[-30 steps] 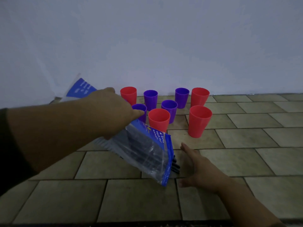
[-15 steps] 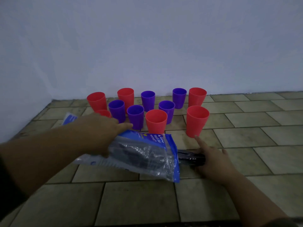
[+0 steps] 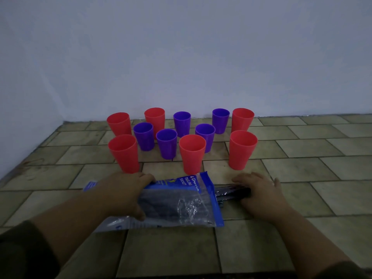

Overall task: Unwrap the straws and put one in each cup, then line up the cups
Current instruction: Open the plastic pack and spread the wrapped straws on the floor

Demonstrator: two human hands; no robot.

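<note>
Head view: we find the left hand [image 3: 122, 193] pressed palm-down on a clear plastic bag [image 3: 177, 204] with blue printed edges, fingers curled over its far edge and thumb on its near side, so the hand holds the bag against the tiled floor [image 3: 302, 172]. The right hand [image 3: 259, 193] lies just right of the bag, closed over a bundle of dark straws [image 3: 231, 193] that sticks out of the bag's right, open end. We cannot tell whether individual straws carry their own wrapping; the bundle is dim and blurred. More dark straws show through the clear film inside the bag.

Beyond the hands, we count eleven upright cups, none with a straw in it. In the near row stand three red ones: a left red cup [image 3: 124, 153] just beyond the left hand, a middle red cup [image 3: 192, 153] just beyond the bag, and a right red cup [image 3: 242, 149] beyond the right hand. Behind them stand five purple cups [image 3: 166, 143] and three more red cups [image 3: 242, 119], loosely clustered and not in one line. The farthest cups stand near the foot of a plain pale wall [image 3: 181, 57]. Dark sleeves [image 3: 22, 252] cover both forearms at the near edge.
</note>
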